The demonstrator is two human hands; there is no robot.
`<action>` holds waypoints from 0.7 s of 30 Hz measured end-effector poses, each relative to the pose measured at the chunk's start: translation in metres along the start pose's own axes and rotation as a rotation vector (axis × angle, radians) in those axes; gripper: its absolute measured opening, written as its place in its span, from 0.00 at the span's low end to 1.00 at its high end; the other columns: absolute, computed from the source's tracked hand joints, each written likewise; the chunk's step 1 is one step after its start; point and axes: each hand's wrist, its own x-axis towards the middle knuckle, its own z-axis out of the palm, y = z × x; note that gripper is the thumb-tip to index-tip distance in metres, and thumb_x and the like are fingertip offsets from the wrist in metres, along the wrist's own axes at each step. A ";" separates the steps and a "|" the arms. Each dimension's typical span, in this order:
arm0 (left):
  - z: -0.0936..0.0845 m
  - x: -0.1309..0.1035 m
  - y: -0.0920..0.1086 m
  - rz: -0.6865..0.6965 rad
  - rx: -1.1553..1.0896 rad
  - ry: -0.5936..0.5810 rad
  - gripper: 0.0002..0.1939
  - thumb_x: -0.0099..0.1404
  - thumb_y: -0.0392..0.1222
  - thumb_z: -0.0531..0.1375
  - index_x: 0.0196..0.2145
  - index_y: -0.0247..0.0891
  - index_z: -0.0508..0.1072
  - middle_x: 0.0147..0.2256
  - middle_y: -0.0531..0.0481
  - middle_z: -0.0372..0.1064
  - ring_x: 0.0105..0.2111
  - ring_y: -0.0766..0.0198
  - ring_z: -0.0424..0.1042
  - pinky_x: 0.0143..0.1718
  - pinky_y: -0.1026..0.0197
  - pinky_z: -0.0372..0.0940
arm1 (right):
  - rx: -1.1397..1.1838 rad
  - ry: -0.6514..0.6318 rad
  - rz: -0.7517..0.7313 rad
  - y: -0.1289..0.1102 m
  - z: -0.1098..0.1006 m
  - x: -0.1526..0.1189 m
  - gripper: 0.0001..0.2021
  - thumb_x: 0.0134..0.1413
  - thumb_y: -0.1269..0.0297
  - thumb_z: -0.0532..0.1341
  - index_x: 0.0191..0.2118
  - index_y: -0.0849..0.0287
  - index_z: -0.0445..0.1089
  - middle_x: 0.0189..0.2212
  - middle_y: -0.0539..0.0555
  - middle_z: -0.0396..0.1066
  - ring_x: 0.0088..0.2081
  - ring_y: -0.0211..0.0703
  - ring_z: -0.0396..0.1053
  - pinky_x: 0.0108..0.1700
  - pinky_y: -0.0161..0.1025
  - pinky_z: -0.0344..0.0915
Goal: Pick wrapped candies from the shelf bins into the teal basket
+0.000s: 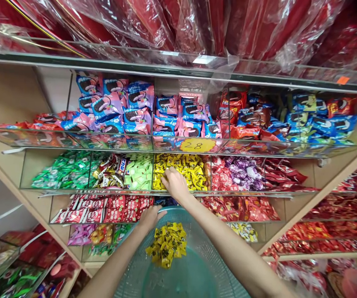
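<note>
A teal plastic basket [228,265] is tilted below the shelves, with its perforated wall and round bottom showing. My left hand [150,217] is closed over its far rim. Inside lies a loose heap of yellow-wrapped candies [167,244]. My right hand [175,182] reaches over the basket into a glass-fronted compartment filled with the same yellow candies [194,169]. Its fingers are curled down among them; their tips are partly hidden by the hand.
Green-wrapped sweets [68,169] and purple ones [243,171] share that shelf. Above, packaged cookies [138,99] stand behind a glass edge with a yellow "28" tag [199,145]. Red packets [116,208] fill the shelf below. Plastic-wrapped red items [184,25] lie on top.
</note>
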 end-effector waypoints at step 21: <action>-0.002 -0.001 0.000 0.012 -0.036 -0.045 0.16 0.64 0.52 0.49 0.40 0.44 0.71 0.39 0.47 0.73 0.41 0.55 0.72 0.33 0.63 0.60 | 0.972 -0.460 -0.080 0.020 0.004 -0.074 0.09 0.48 0.62 0.59 0.27 0.61 0.73 0.21 0.47 0.67 0.23 0.32 0.58 0.26 0.30 0.55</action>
